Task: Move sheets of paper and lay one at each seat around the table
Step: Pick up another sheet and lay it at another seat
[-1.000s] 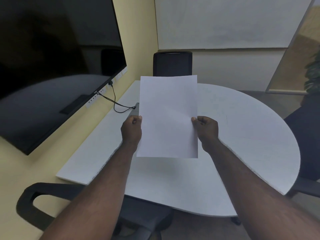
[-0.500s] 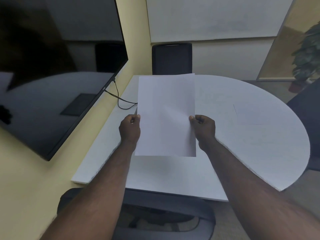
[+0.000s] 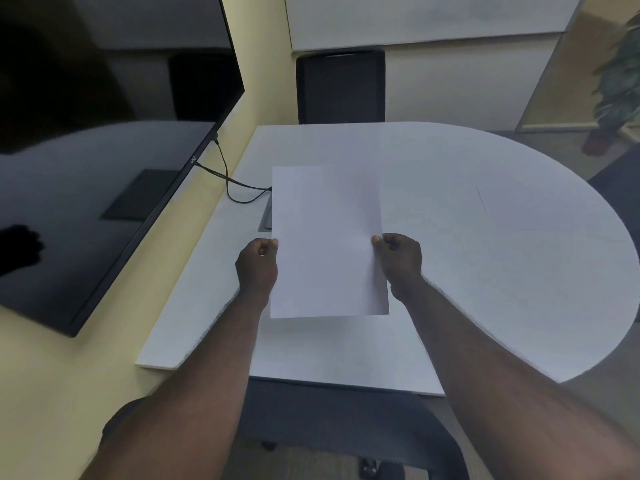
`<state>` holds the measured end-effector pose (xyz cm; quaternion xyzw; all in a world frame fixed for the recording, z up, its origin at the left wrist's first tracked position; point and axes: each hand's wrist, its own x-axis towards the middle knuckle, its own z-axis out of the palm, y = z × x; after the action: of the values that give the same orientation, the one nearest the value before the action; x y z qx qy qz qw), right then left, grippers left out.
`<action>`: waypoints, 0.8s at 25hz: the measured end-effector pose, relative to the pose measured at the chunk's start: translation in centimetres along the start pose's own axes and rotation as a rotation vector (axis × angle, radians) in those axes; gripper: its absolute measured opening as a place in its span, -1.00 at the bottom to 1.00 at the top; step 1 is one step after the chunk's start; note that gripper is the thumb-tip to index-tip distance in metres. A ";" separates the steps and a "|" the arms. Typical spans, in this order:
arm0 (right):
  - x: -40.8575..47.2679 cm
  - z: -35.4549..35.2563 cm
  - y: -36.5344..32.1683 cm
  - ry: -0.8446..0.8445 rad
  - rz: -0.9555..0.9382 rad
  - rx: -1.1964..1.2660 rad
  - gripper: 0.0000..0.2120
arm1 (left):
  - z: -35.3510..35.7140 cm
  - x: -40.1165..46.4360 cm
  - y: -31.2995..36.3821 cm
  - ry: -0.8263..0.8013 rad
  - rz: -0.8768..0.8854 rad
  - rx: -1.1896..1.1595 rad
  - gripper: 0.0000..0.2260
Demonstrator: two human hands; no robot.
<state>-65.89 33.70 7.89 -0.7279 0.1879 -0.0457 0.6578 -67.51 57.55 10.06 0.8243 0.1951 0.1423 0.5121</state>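
One sheet [image 3: 327, 237] held above counter [image 3: 485, 289], pinched at side edges — left hand [image 3: 258, 266] on left edge, right hand [image 3: 398, 259] on right, both closed on it. Second sheet [image 3: 526, 209] flat on counter, far right. Chair [image 3: 341, 86] beyond; chair below near edge [image 3: 346, 417].

The sheet [image 3: 327, 237] hides part of the table's grey panel [image 3: 265, 218]; the plant [image 3: 620, 84] is cut off.

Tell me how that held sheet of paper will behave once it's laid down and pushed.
The sheet probably flops: both the left hand and right hand support it. Being thin, it likely slides easily on the smooth table.
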 end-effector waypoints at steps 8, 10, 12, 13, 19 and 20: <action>1.1 2.9 3.7 0.025 0.080 -0.036 -0.76 | 1.5 3.3 -3.8 -0.062 -0.031 0.054 -0.80; 1.5 3.9 5.0 0.055 0.099 -0.049 -0.79 | 1.9 4.4 -5.3 -0.088 -0.026 0.068 -0.79; 1.9 4.7 6.4 0.084 0.125 -0.052 -0.83 | 2.2 5.3 -6.8 -0.128 -0.020 0.078 -0.79; 2.0 5.2 7.1 0.087 0.136 -0.052 -0.83 | 2.3 5.8 -7.5 -0.142 -0.026 0.086 -0.79; 3.2 7.6 11.1 0.087 0.197 -0.107 -0.80 | 3.0 8.2 -11.9 -0.200 -0.047 0.149 -0.79; 3.5 8.0 11.8 0.091 0.203 -0.125 -0.75 | 3.3 8.6 -12.6 -0.204 -0.056 0.152 -0.80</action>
<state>-62.66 39.33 -5.29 -0.7421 0.2928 -0.0002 0.6030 -60.71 64.05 -2.43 0.8651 0.1751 0.0283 0.4691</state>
